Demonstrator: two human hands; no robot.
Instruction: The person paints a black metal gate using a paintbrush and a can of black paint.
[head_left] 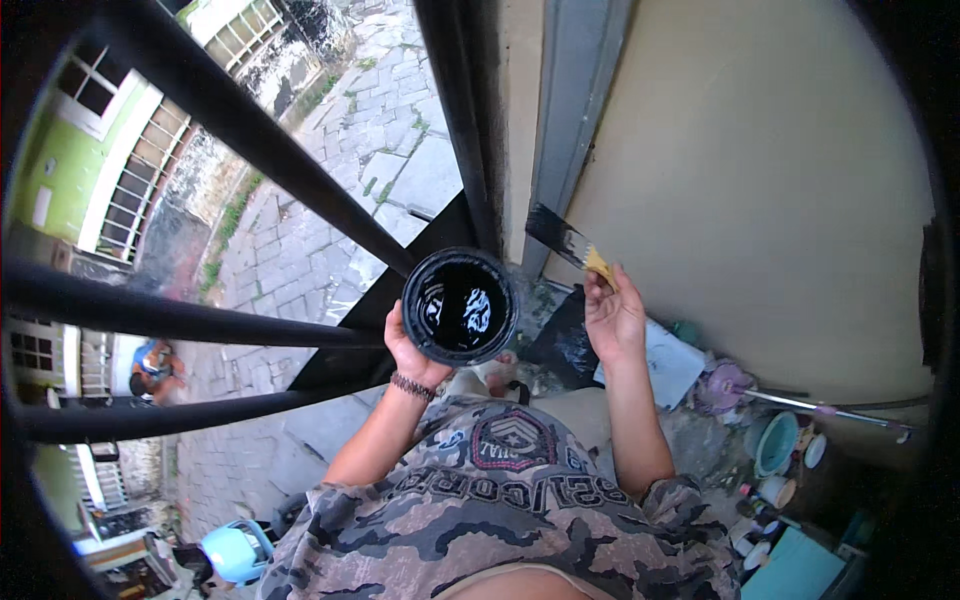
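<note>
My left hand (pixel 418 358) is closed round the side of a can of glossy black paint (pixel 462 306), held with its open top facing up. Most of the fingers are hidden behind the can. In my right hand (pixel 614 312) is a paintbrush (pixel 566 240), pinched by its yellowish handle between thumb and fingers. Its wide head is coated in black and points up and left, near the grey post (pixel 573 110) beside the wall. Brush and can are apart.
Dark bars (pixel 270 130) run along my left, with a paved lane (pixel 265 270) and a crouching person (pixel 155 370) beyond. A beige wall (pixel 770 160) rises at right. Lower right stand a purple mop (pixel 722 385), a basin (pixel 777 443) and other clutter. A black bag (pixel 562 345) lies below.
</note>
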